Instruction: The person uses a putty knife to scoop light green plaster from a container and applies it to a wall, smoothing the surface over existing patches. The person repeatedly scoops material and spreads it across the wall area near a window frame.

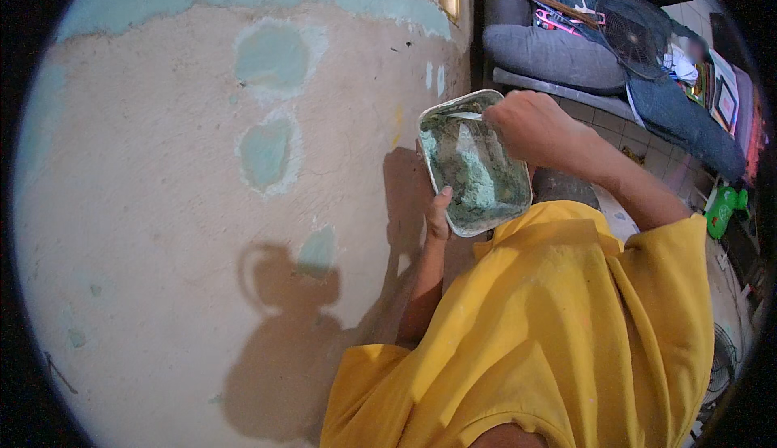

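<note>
Item: tray [518, 199], rectangular, pale, holding grey-green paste. I am cupping it from beneath with my left hand [437, 213], thumb hooked over the rim at 7 o'clock, other fingers hidden under it.

Item: scraper [468, 116], light-coloured. I am gripping it in my right hand [534, 128], fingers curled tight around the handle, at 1 o'clock of the tray; the blade is lying across the top end of the paste.

Item: wall [162, 205], beige plaster with pale green patches, at 9 o'clock of the tray.

Item: cushions [550, 55], grey, at 12 o'clock, beside a fan [635, 39].
</note>
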Motion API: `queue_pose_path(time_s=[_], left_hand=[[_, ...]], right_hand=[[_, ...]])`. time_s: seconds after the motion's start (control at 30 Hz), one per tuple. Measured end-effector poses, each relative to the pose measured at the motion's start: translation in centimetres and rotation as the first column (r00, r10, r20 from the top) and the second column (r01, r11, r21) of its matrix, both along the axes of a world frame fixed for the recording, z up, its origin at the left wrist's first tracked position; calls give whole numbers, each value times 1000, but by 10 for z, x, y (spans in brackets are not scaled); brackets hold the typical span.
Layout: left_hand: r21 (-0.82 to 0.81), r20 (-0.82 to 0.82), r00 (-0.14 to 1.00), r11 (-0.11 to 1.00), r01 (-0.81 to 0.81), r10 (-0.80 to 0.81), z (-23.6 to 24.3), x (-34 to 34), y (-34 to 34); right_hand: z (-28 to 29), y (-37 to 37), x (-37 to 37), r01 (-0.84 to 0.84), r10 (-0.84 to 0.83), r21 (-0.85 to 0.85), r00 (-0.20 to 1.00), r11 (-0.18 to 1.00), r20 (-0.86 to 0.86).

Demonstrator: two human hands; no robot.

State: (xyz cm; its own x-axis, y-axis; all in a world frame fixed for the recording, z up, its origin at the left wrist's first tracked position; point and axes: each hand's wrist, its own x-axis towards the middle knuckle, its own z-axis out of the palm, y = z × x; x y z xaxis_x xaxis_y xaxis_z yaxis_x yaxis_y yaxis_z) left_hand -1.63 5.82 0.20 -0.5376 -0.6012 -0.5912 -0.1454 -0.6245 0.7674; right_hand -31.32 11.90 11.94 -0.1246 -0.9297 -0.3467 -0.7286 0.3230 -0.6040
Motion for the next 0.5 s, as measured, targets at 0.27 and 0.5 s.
queue_pose_path(time_s=[0.27, 0.5], left_hand=[[-161, 206, 918, 913, 374, -339, 47, -36, -7], [-217, 165, 960, 941, 258, -226, 44, -41, -10]], right_hand=[[21, -35, 0, -181, 181, -22, 983, 983, 3], [33, -39, 15, -274, 274, -33, 962, 961, -16]])
